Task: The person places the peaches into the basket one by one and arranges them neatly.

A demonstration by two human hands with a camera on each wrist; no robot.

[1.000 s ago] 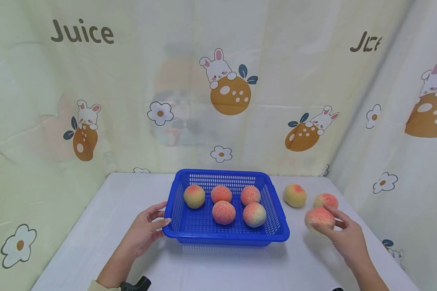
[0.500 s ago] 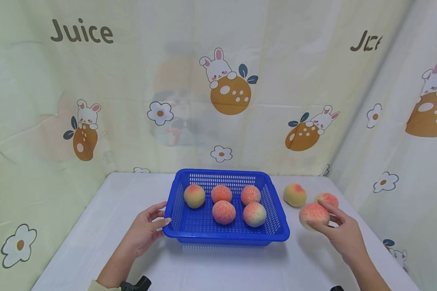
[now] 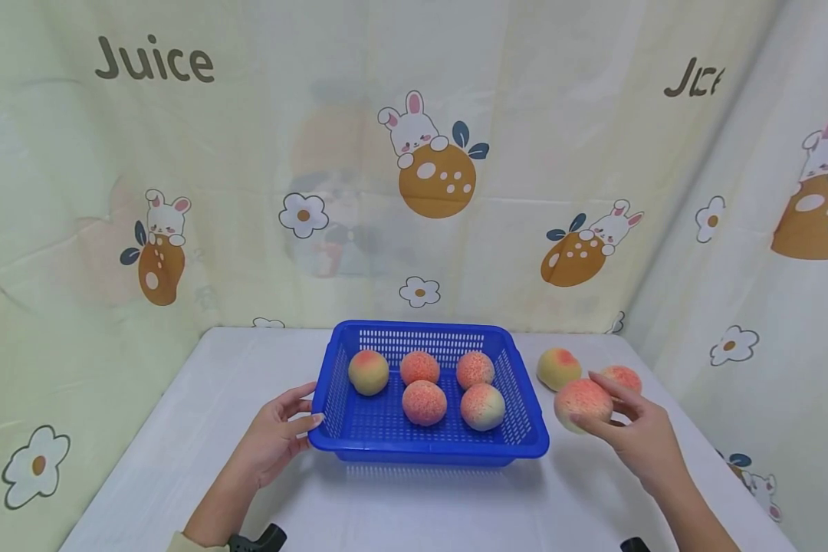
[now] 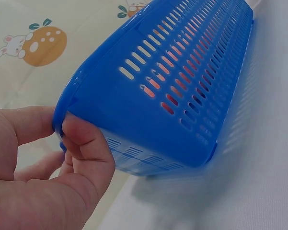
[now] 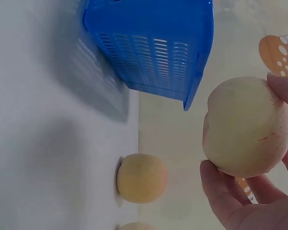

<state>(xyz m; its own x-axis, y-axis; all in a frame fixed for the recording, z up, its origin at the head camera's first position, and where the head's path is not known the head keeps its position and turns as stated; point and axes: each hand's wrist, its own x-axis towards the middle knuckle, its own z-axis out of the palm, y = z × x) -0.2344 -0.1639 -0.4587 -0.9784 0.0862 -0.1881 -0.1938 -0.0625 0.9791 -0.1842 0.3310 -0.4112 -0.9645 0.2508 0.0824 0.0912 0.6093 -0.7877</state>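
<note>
Narrowing its gap to the blue plastic basket (image 3: 428,447), a peach (image 3: 583,400) rides gripped in the curled right hand (image 3: 645,437) while the left hand (image 3: 279,431) pinches the rim (image 3: 323,383).

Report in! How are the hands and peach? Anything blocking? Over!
Left hand gripping blue basket by rim. Right hand holding peach above table, beside basket. Five peaches inside, two others on table. Nothing seen between held peach and basket.
</note>
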